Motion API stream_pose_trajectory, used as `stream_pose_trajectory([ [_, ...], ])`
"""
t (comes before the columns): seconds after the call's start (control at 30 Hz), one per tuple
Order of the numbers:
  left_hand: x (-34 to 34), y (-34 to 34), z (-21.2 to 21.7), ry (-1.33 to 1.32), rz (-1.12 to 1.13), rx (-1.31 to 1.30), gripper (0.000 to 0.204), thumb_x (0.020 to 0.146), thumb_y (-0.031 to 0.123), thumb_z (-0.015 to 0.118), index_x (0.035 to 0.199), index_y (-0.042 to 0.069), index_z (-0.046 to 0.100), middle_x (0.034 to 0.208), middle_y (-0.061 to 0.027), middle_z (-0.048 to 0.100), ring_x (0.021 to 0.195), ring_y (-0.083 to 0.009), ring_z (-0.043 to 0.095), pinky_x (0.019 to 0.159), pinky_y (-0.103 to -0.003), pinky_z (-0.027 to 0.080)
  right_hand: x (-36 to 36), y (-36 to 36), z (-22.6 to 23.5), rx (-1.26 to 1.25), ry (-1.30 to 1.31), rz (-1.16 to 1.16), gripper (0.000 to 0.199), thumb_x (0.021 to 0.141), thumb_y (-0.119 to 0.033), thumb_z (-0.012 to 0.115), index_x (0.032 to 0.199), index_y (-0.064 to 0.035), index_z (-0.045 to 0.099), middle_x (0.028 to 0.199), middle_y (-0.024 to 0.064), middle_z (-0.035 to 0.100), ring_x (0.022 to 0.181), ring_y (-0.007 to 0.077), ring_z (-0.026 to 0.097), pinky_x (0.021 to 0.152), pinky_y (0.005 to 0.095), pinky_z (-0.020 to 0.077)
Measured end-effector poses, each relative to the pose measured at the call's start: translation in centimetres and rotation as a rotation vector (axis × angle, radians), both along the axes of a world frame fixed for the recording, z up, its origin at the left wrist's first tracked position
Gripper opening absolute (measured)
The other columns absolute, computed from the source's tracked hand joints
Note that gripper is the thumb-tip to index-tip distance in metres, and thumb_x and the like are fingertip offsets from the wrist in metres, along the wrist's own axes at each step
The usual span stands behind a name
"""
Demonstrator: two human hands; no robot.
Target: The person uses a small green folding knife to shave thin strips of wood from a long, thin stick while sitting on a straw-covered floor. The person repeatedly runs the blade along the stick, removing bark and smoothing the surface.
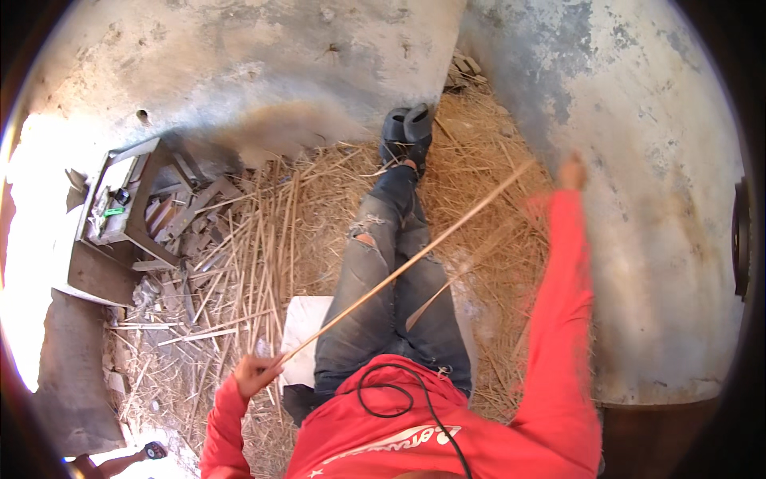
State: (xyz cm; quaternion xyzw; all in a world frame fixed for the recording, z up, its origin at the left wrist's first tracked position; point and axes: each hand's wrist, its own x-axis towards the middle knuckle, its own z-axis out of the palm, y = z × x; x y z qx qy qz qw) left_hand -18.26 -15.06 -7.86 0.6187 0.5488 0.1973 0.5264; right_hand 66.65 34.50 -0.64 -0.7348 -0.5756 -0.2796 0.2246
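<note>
A long, thin pale wooden stick (403,270) slants across my legs from lower left to upper right. Its near end is pinched in the closed fingers of my left hand (257,374). My right hand (572,170) is stretched far forward beside the stick's far end, with a gap between them. Motion smears its fingers, so whether it holds anything is unclear. A second, blurred thin strip (431,305) crosses over my right thigh, below the stick.
Loose straw and split sticks (271,231) cover the floor around my outstretched legs (391,239). Worn walls (646,239) stand ahead and on the right. At the left is a wooden stand (132,199) with a green object (113,211) on it. A black cord (399,391) lies across my shirt.
</note>
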Motion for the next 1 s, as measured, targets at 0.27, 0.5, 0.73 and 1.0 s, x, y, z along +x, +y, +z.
stream_pose_trajectory([
  [0.27,-0.5,-2.1,-1.7,-0.482,0.717,-0.094,0.045,0.107,0.021,0.057,0.147,0.001,0.052,0.064,0.0090,0.040,0.049,-0.0028,0.037,0.045,-0.023,0.029,-1.3,-2.3,4.1,-0.073,0.822,-0.080,0.077,0.104,-0.063,0.039,0.117,0.0066,0.070,0.106,0.0274,0.071,0.097,0.0391,0.068,0.092,0.0456,0.0495],
  [0.5,7.6,9.7,1.3,-0.762,0.698,0.135,0.041,0.110,0.020,0.053,0.147,0.002,0.053,0.060,0.0089,0.037,0.045,-0.0018,0.032,0.041,-0.022,0.024,-27.5,-10.3,10.1,-0.238,0.615,0.616,0.067,0.104,-0.063,0.043,0.073,-0.0049,0.054,0.060,-0.0005,0.039,0.059,0.0171,0.039,0.056,0.0397,0.0328],
  [0.73,15.0,14.3,4.6,-0.826,0.593,0.148,0.045,0.109,0.018,0.055,0.151,0.005,0.050,0.062,0.0093,0.036,0.047,-0.0017,0.030,0.042,-0.022,0.025,-46.3,-24.5,9.5,-0.599,0.280,1.069,0.055,0.103,-0.055,0.051,0.099,-0.0026,0.070,0.066,0.0222,0.065,0.063,0.0437,0.067,0.057,0.0524,0.0504],
  [1.0,16.3,14.9,5.0,-0.538,0.615,0.337,0.047,0.100,0.015,0.070,0.143,-0.002,0.059,0.076,0.0072,0.056,0.065,-0.0016,0.047,0.058,-0.020,0.039,-49.8,-26.5,7.0,-0.596,0.251,1.141,0.053,0.102,-0.052,0.054,0.089,-0.0020,0.065,0.058,0.0230,0.060,0.058,0.0451,0.063,0.054,0.0537,0.0491],
])
